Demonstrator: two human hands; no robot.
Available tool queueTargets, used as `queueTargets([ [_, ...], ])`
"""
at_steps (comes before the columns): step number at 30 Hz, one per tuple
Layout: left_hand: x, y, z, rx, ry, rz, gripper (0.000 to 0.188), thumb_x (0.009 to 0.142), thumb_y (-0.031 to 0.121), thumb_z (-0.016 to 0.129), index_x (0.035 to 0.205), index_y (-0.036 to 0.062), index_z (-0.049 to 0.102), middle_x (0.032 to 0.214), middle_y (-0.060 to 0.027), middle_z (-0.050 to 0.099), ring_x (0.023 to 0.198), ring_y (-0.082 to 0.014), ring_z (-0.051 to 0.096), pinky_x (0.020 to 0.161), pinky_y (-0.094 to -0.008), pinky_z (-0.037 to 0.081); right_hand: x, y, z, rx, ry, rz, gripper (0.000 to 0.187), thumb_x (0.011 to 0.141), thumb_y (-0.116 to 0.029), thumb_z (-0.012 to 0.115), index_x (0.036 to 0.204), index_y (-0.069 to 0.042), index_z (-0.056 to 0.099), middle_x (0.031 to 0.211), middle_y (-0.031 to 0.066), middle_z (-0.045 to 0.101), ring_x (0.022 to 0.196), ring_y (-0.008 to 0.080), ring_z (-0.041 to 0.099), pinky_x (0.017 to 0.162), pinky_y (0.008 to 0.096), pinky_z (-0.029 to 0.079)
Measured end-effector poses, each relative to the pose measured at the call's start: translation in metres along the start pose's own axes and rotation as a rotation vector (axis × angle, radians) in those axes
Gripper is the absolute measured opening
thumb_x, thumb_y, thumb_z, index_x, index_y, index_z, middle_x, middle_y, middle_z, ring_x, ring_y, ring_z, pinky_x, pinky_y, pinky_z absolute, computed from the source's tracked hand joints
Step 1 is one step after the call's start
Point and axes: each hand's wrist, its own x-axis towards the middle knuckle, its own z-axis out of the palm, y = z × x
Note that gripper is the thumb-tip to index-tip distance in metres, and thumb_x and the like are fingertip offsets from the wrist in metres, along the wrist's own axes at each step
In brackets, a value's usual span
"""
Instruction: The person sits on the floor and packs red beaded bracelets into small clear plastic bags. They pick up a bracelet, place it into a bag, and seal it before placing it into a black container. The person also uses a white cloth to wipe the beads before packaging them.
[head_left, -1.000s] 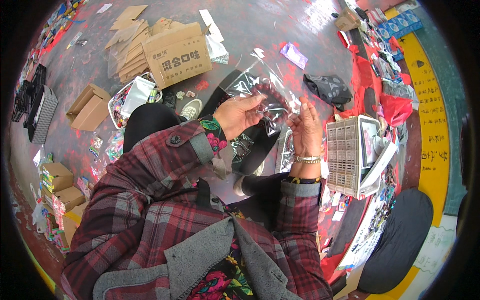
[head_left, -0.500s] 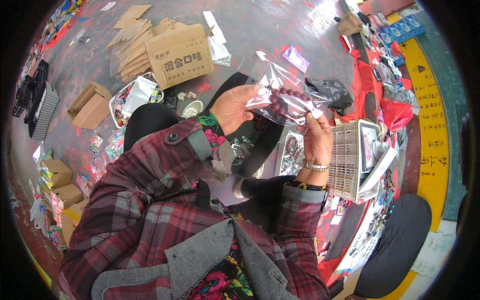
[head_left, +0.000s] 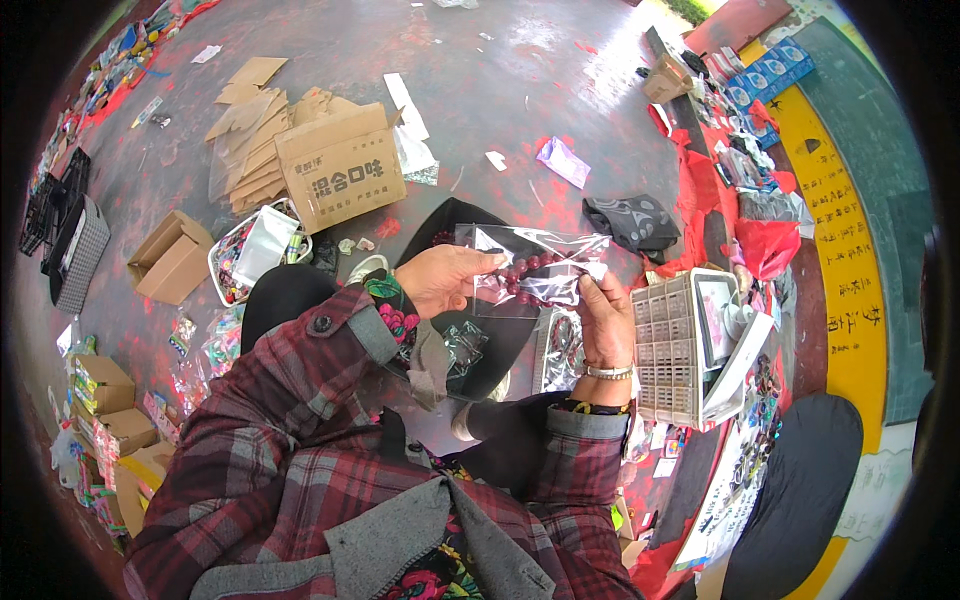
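Clear plastic bag (head_left: 535, 268) of dark red beads (head_left: 520, 275) looked light, limp and slippery at frame centre. Your left hand (head_left: 440, 280) fingers pinched its left edge, your right hand (head_left: 603, 318) fingers its right; grip the edges, not the loose middle.

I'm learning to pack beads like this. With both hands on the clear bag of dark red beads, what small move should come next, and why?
Probably press the bag's open edge flat. The left hand grips the clear bag at one end and the right hand pinches the other, holding it level. The dark red beads sit bunched mid-bag, clear of the right end.
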Motion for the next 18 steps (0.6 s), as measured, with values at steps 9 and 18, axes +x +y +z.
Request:
queueTargets([
  [9,0.009,-0.014,-0.003,-0.051,0.043,0.107,0.023,0.088,0.021,0.054,0.099,0.0008,0.057,0.092,-0.0075,0.062,0.081,-0.0159,0.062,0.059,-0.0198,0.048,0.003,0.004,0.006,0.055,0.101,0.04,0.018,0.084,-0.006,0.056,0.102,-0.001,0.059,0.089,0.0035,0.062,0.077,0.0097,0.057,0.064,0.0229,0.047],
  [18,0.011,-0.016,0.0,-0.086,0.037,0.139,0.017,0.087,0.01,0.054,0.101,0.0018,0.057,0.095,-0.0062,0.062,0.087,-0.0159,0.062,0.057,-0.0195,0.046,0.008,0.009,0.004,0.282,0.208,0.013,0.013,0.082,-0.003,0.059,0.094,0.001,0.061,0.082,0.0049,0.063,0.072,0.0108,0.059,0.063,0.0214,0.047],
])
